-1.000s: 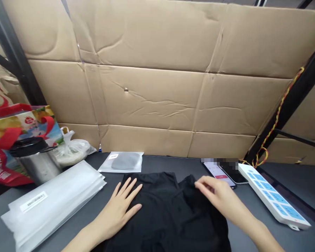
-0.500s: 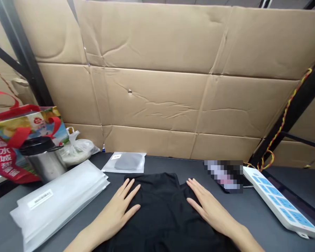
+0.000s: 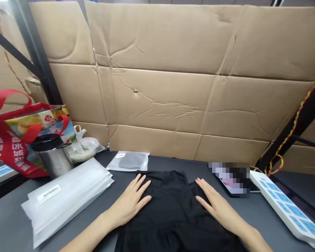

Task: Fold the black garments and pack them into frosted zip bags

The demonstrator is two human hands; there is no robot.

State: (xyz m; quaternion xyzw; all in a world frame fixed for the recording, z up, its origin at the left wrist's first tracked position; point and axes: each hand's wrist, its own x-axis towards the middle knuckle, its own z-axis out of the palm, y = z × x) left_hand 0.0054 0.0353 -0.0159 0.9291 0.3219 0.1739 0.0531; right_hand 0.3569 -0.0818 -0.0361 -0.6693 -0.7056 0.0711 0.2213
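Observation:
A black cloth garment lies spread on the dark table, its lower end cut off by the frame; its exact kind does not show. My left hand rests flat along its left edge, fingers apart and pointing away from me. On the opposite edge, my right hand lies flat too, thumb spread from the fingers. Neither hand grips the cloth. Beyond the garment sits a flat frosted bag with something dark inside. Left of my left hand is a stack of frosted plastic bags with a barcode label on top.
At the left stand a steel flask with a black lid, a red carrier bag and a knotted clear plastic bag. A phone and a white power strip lie at the right. Cardboard walls the back.
The whole view has shifted, so most things appear a little farther right. Both hands stay flat on the black garment, with no clear change in their hold.

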